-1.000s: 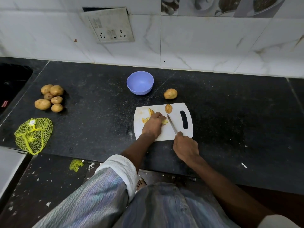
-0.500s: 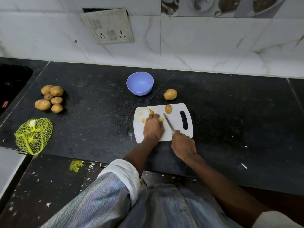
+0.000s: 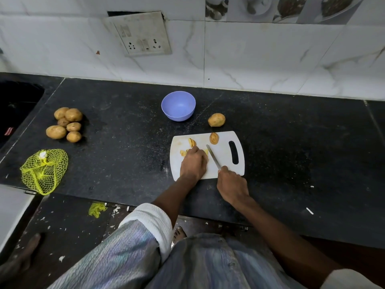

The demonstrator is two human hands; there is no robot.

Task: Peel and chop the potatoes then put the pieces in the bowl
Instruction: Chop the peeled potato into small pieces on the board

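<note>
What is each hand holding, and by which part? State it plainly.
Right hand grips the steel knife by its handle. Left hand presses on the yellow potato piece on the white plastic cutting board.

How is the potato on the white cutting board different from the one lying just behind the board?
The potato on the cutting board looks smaller and like a cut part; the potato behind the board is bigger and whole. The first rests on the white cutting board, the second on the black counter. Both have brown skin.

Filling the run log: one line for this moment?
step: chopping | left hand: holds potato piece on white plastic cutting board | right hand: grips steel knife | blue plastic bowl: empty
</note>
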